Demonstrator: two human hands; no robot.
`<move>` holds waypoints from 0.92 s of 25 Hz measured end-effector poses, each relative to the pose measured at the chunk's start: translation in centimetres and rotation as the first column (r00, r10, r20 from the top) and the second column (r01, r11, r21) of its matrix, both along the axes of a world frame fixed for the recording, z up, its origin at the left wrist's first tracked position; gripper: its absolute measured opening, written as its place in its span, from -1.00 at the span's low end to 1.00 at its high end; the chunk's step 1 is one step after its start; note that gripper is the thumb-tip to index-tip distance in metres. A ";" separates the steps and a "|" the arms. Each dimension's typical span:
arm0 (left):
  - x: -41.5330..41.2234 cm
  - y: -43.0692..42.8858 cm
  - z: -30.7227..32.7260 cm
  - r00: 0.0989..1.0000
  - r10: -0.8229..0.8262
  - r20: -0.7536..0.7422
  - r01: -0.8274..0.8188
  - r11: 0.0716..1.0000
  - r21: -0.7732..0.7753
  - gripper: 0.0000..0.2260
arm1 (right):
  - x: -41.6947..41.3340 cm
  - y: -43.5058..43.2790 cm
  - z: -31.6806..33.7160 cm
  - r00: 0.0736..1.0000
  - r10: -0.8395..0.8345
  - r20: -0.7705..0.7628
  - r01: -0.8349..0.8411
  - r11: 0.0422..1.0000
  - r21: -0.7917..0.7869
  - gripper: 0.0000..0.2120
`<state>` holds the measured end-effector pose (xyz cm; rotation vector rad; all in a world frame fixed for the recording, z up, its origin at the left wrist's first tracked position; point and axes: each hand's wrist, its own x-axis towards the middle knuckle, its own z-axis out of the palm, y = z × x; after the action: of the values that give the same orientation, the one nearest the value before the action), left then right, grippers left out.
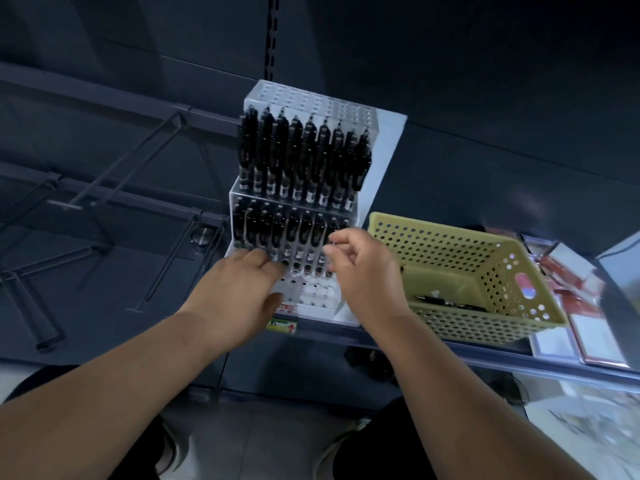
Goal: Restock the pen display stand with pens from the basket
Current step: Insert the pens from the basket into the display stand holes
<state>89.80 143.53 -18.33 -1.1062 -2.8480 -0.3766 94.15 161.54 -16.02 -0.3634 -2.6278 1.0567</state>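
- Centre of frame: white perforated plastic pen display stand [311, 98], black pens [301, 157] filling its upper rows.
- Left hand [239, 282] lies released, fingers flat on the lower holes.
- Right hand [360, 268] is curled just beside it; I cannot tell whether it pinches anything.
- Right of centre: yellow-green perforated plastic basket [433, 244] holding a few more.

The basket [433, 233] flanks the stand's [382, 161] right; front holes [317, 292] unobstructed.

Retail shop: slotted shelving upright [273, 39], wall peg hooks [127, 160], shelf-edge price label [282, 326], stocked pen display stand [311, 102].
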 end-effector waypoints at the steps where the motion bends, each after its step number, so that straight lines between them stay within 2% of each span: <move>1: 0.5 1.0 0.5 1.000 -0.030 -0.010 0.030 0.999 0.039 -0.64 | 0.5 1.2 0.5 1.000 -0.026 -0.005 0.026 1.000 -0.012 -0.82; 6: 1.4 6.3 2.1 0.994 -0.112 0.009 0.110 0.986 0.122 -0.65 | 2.9 8.4 1.1 0.982 -0.189 -0.014 0.189 0.982 0.012 -0.84; 11: 1.2 11.9 3.0 0.991 -0.123 0.058 0.120 0.992 0.048 -0.63 | 3.2 16.0 0.4 0.954 -0.295 0.048 0.287 0.950 0.126 -0.81; 16: 0.5 16.3 3.1 0.981 0.028 0.194 -0.039 0.998 0.056 -0.61 | 3.1 19.7 -1.1 0.925 -0.358 0.130 0.347 0.933 0.100 -0.61; 19: 0.1 17.6 3.2 0.947 0.152 0.282 -0.189 0.976 0.108 -0.62 | 5.1 19.3 -2.8 0.932 -0.308 0.191 0.298 0.951 0.080 -0.54; 21: -0.1 17.9 3.0 0.915 0.207 0.345 -0.272 0.951 0.149 -0.76 | 6.6 18.9 -3.6 0.931 -0.273 0.240 0.260 0.962 0.088 -0.52; 23: 0.0 17.6 2.8 0.897 0.220 0.384 -0.302 0.938 0.169 -0.86 | 7.2 19.1 -3.9 0.903 -0.249 0.352 0.202 0.965 0.165 -0.50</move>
<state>89.76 161.12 -15.57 -0.6519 -3.1000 -0.9417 101.35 180.63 -19.93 -0.8945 -2.8631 0.8065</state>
